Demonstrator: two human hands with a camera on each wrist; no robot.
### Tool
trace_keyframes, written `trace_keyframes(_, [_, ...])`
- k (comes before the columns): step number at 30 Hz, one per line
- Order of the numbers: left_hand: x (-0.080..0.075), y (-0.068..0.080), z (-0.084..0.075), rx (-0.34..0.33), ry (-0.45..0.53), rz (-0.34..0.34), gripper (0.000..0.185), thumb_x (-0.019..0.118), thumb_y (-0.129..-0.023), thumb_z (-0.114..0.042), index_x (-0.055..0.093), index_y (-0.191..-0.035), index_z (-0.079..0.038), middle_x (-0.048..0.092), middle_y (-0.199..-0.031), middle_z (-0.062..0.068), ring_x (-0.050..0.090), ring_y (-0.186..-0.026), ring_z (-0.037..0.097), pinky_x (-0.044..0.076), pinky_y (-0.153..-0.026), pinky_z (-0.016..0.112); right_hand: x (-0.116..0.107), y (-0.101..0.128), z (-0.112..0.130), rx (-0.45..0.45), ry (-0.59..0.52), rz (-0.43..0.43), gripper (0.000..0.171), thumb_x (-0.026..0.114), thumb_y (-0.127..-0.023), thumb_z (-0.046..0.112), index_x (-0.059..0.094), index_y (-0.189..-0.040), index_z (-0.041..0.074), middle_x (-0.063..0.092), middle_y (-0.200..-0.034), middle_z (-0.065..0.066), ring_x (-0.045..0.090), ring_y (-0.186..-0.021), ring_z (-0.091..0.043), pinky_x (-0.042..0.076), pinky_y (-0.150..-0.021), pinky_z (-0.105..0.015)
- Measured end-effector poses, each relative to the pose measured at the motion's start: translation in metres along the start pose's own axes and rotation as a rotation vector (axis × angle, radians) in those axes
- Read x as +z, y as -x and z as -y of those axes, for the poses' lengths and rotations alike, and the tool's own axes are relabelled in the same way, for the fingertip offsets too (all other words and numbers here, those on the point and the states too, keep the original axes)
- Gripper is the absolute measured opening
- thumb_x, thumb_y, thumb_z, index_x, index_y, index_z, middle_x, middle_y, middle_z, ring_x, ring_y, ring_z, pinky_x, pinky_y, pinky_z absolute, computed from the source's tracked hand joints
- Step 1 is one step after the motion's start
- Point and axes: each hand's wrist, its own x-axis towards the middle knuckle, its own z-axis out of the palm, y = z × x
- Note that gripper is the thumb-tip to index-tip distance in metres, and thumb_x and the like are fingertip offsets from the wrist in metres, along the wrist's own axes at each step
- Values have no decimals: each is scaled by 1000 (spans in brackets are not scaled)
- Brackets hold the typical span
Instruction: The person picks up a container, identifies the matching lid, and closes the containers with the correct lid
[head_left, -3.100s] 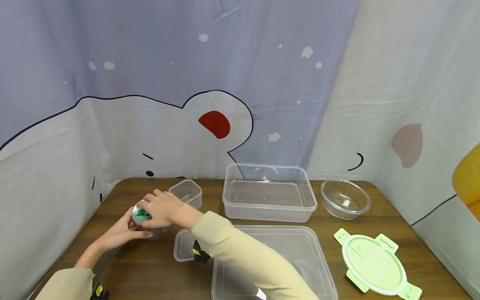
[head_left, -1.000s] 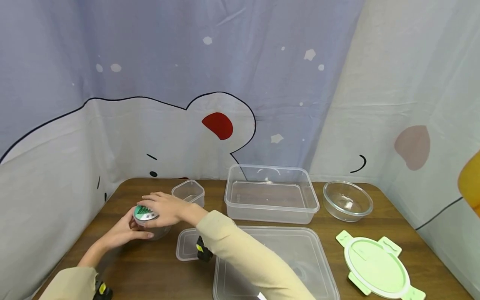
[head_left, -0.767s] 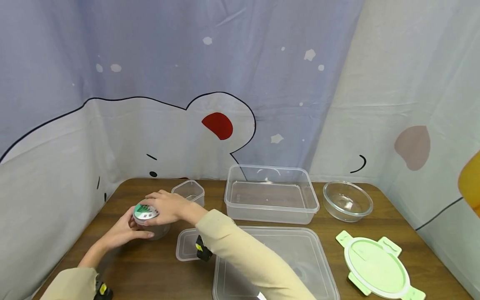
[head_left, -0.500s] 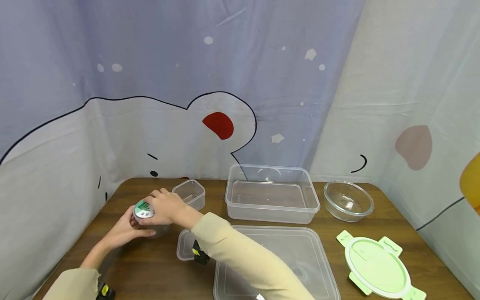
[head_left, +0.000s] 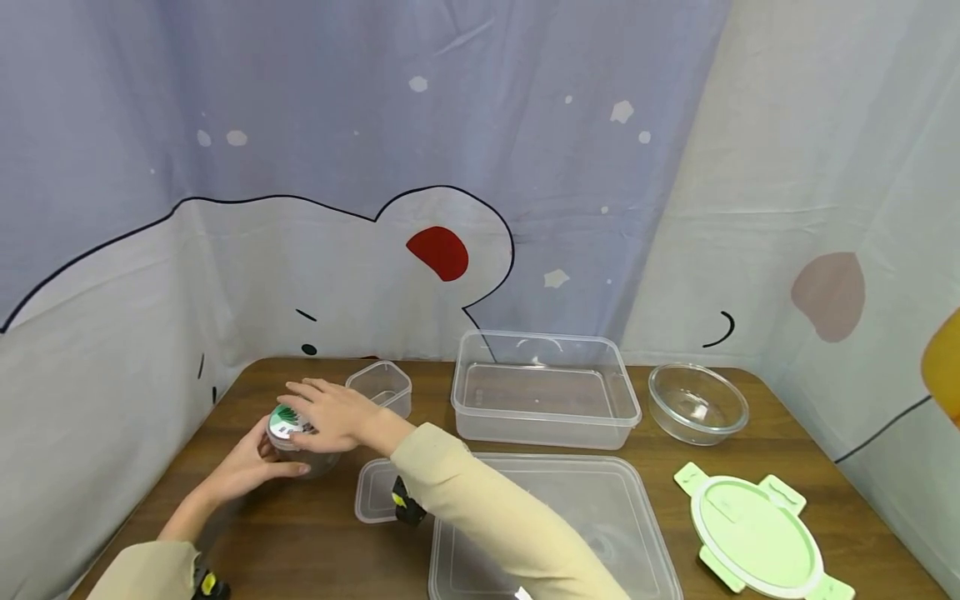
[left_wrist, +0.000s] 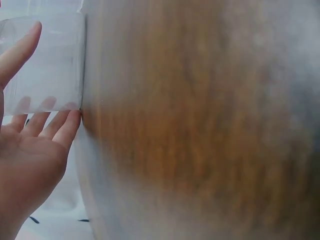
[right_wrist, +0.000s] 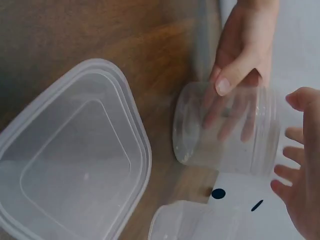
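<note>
A clear round plastic jar [right_wrist: 240, 157] with a green-and-white label on its lid [head_left: 283, 425] stands on the left of the table. My left hand [head_left: 243, 467] grips its side, thumb in front and fingers behind; the left wrist view shows the thumb and fingertips against the clear wall. Over the lid is my right hand [head_left: 337, 417], its fingers loosely spread. In the right wrist view, the right fingertips [right_wrist: 282, 172] are just off the lid end of the jar. Part of the label is hidden under this hand.
A small clear tub [head_left: 393, 402] is behind the right hand, with its small lid [head_left: 375, 492] in front. Further right are a large clear box [head_left: 543, 425], its flat lid [head_left: 607, 492], a round glass bowl [head_left: 690, 429] and a green clip lid [head_left: 757, 533]. A printed curtain [head_left: 562, 167] surrounds the table.
The right hand has turned about the lid, and its fingers have straightened over the past half second. The label on the lid has rotated. The left hand keeps its grip on the jar.
</note>
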Motion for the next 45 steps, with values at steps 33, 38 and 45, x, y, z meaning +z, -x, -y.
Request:
trace_keyframes(33, [-2, -1, 2, 55, 10, 10, 90, 75, -80, -9, 16, -146, 8, 36, -141, 33, 43, -106, -23, 46, -87, 8, -15, -4, 7, -1, 35, 45, 64, 42, -95, 56, 25, -152, 32, 26, -158, 11, 28, -144, -9, 28, -115, -20])
trace_keyframes(38, [-3, -1, 4, 66, 34, 33, 92, 74, -81, -8, 13, -148, 6, 35, -142, 33, 44, -108, -22, 46, -87, 9, -15, -5, 3, -64, -34, 122, 62, 49, -93, 49, 29, -150, 34, 25, -159, 11, 21, -147, -8, 24, -117, -19])
trace_keyframes(45, [0, -1, 4, 63, 40, 18, 88, 74, -81, -7, 16, -145, 7, 39, -137, 30, 49, -105, -17, 50, -85, 14, -14, -5, 6, -41, 16, 73, 62, 58, -87, 51, 41, -144, 34, 41, -148, 12, 40, -132, -7, 42, -99, -18])
